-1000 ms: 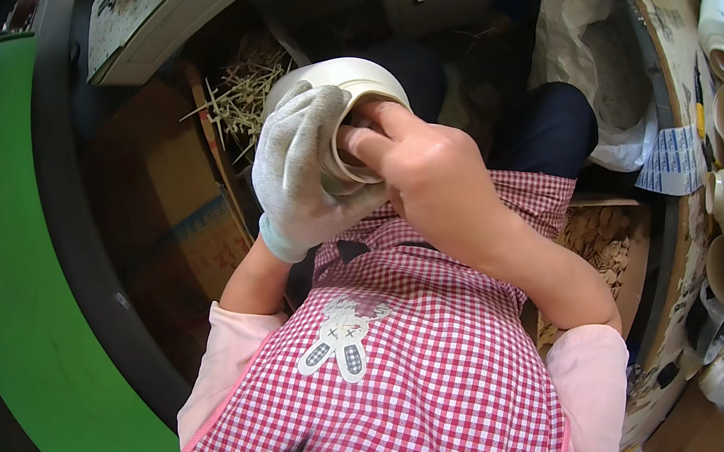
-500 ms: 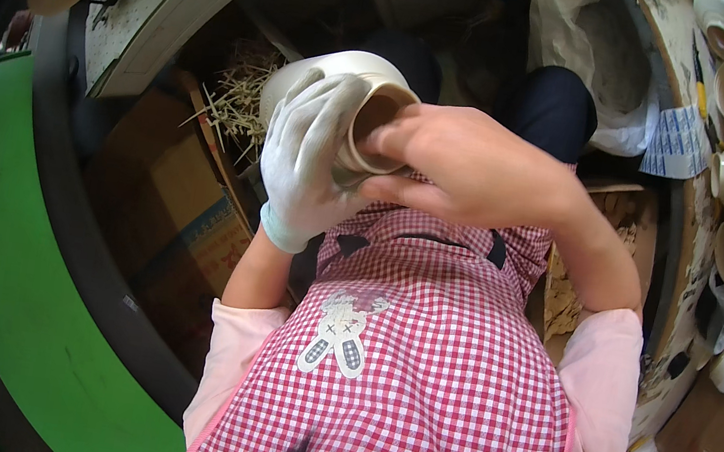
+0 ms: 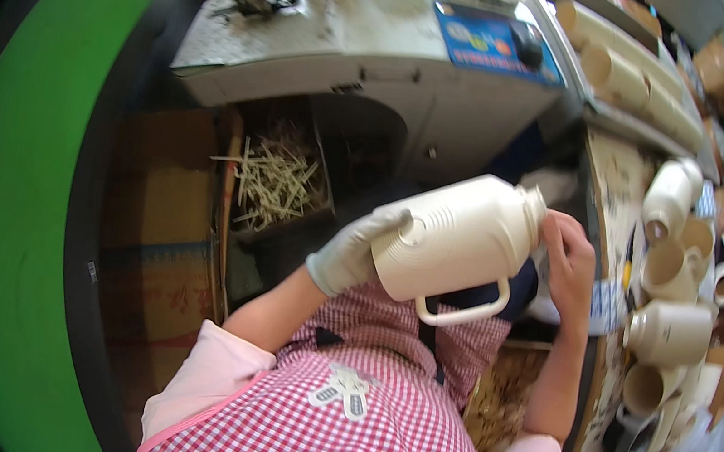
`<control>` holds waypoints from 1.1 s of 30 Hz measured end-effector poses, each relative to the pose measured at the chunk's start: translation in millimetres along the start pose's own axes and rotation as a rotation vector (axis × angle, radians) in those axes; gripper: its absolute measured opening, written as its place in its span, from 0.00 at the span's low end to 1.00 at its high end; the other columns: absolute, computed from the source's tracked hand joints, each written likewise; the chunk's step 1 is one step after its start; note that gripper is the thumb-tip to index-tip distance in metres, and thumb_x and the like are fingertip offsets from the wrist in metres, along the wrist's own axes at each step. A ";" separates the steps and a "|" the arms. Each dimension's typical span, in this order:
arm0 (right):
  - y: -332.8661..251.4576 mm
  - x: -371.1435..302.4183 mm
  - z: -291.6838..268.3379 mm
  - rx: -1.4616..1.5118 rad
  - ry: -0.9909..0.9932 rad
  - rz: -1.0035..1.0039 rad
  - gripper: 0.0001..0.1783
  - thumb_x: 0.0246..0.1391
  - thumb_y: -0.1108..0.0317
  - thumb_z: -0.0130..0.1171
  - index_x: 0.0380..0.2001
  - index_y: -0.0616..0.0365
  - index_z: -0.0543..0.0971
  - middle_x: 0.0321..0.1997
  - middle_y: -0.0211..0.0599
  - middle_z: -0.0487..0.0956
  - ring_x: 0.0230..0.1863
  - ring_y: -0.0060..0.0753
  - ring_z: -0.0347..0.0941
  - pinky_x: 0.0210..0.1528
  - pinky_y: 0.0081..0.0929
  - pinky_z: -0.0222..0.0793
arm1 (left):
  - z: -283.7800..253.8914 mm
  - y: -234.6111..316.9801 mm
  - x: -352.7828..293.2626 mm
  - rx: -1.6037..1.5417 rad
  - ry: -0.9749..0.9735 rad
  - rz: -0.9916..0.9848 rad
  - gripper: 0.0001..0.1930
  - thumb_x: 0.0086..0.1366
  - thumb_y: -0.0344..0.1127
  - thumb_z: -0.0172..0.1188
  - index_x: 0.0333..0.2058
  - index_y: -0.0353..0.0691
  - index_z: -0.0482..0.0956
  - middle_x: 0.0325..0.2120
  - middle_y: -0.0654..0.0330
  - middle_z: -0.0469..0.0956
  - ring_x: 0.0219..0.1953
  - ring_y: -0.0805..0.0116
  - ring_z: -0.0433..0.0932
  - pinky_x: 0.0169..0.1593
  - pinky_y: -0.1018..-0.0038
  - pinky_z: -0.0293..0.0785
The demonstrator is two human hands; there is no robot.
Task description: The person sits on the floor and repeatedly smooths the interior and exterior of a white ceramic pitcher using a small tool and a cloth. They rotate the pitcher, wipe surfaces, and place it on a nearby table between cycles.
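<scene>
A cream plastic thermos jug body (image 3: 461, 235) is held on its side above my lap, its ringed base to the left and its neck to the right. Its loop handle (image 3: 464, 315) hangs on the side nearest me. My left hand (image 3: 354, 248), in a whitish glove, grips the base end. At the neck, my bare right hand (image 3: 570, 261) has its bent fingers against the rim; the fingertips are partly hidden.
Several similar cream jug bodies (image 3: 670, 332) stand and lie on the worn bench at right. A box of thin pale sticks (image 3: 274, 182) sits ahead on the left. Beyond is a white cabinet top (image 3: 352, 24) with a blue mat (image 3: 487, 41). A green surface (image 3: 17, 208) runs along the left.
The jug has turned so its side and handle now show. My right hand has come out of its mouth to the rim; my left has shifted to the base. The view has swung up and right.
</scene>
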State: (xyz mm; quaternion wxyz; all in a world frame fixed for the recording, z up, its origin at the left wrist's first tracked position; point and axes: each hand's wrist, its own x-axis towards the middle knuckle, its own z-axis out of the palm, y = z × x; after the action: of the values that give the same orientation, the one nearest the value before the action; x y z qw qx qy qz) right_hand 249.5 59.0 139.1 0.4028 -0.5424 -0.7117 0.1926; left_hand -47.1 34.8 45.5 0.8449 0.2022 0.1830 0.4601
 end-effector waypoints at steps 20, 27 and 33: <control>-187.8 445.1 357.7 -0.391 -0.053 -0.541 0.11 0.53 0.60 0.62 0.32 0.51 0.88 0.35 0.45 0.86 0.39 0.53 0.85 0.43 0.41 0.81 | -95.4 4.8 50.9 0.073 -0.230 -0.237 0.40 0.59 0.31 0.74 0.69 0.33 0.65 0.61 0.54 0.76 0.61 0.62 0.76 0.66 0.64 0.71; -50.5 419.0 155.9 -0.117 -0.013 -0.209 0.11 0.58 0.59 0.63 0.33 0.53 0.87 0.31 0.39 0.84 0.29 0.34 0.80 0.34 0.32 0.74 | -102.1 3.5 54.6 0.073 -0.151 -0.317 0.46 0.54 0.34 0.74 0.69 0.30 0.63 0.62 0.51 0.74 0.63 0.59 0.74 0.67 0.62 0.68; 153.9 358.8 -105.9 0.461 0.205 0.454 0.15 0.68 0.55 0.56 0.39 0.55 0.82 0.28 0.31 0.80 0.21 0.22 0.73 0.21 0.22 0.66 | -103.6 -6.0 66.4 0.050 -0.152 -0.354 0.46 0.52 0.34 0.75 0.69 0.30 0.64 0.62 0.50 0.75 0.62 0.57 0.76 0.66 0.61 0.70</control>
State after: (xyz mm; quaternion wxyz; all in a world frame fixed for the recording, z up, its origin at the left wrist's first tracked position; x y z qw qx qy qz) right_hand 396.1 426.3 224.1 0.5312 -0.5983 -0.4660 0.3778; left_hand -60.3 106.3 -54.0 0.9188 0.2217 0.1627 0.2830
